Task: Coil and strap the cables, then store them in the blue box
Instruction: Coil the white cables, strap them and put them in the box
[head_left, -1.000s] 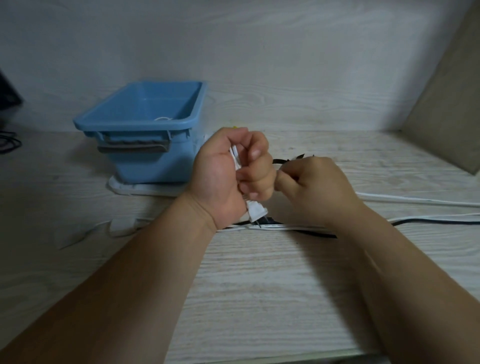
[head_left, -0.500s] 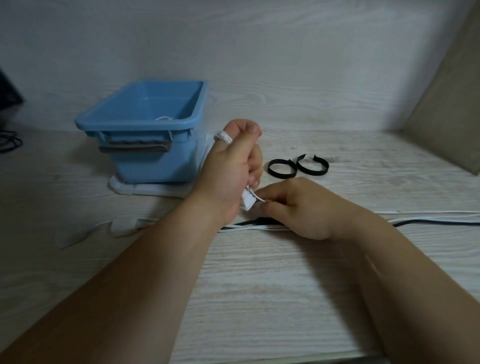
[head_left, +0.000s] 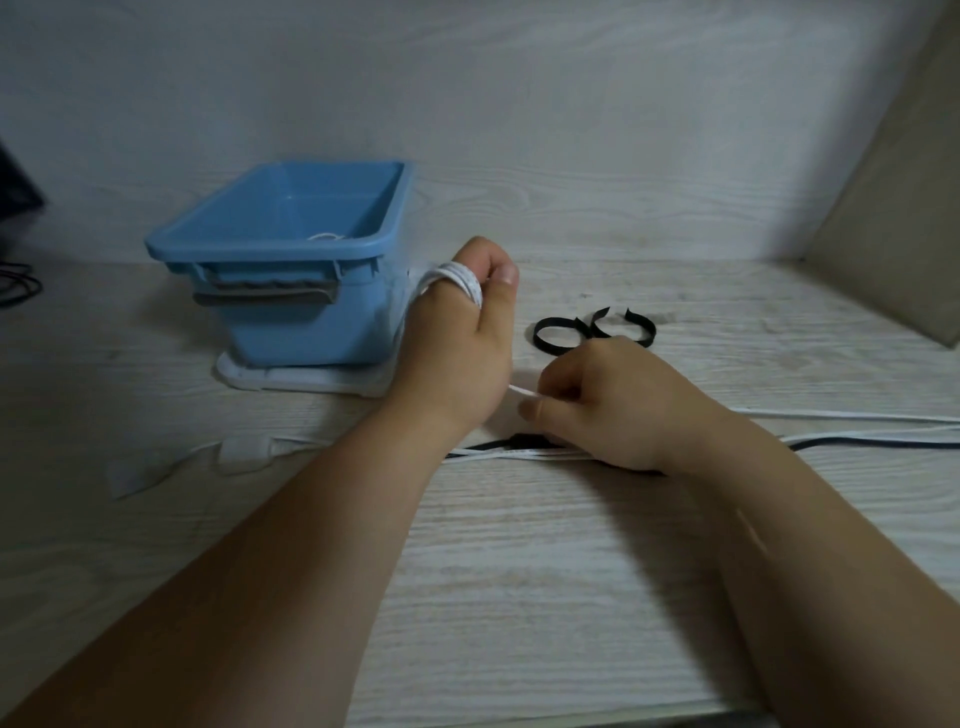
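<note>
My left hand (head_left: 457, 343) holds a flat white cable (head_left: 460, 280) that is looped over the thumb and across the hand. Close beside it, my right hand (head_left: 608, 410) pinches the same white cable just below the left palm. More white cable (head_left: 852, 415) trails off to the right along the table. A black cable (head_left: 878, 443) lies beneath my right hand and also runs right. Two black straps (head_left: 592, 332) lie curled behind my right hand. The blue box (head_left: 291, 291) stands at the back left with something white inside.
The blue box rests on a white lid or tray (head_left: 291, 376). A white plug and flat cable (head_left: 239, 454) lie at the left under my left forearm. Dark cables (head_left: 15, 283) show at the far left edge. A beige panel (head_left: 893, 208) leans at the right.
My left hand has turned and risen, and white cable now loops over its thumb. My right hand has dropped to the table, uncovering the two black straps, and pinches the cable lower down.
</note>
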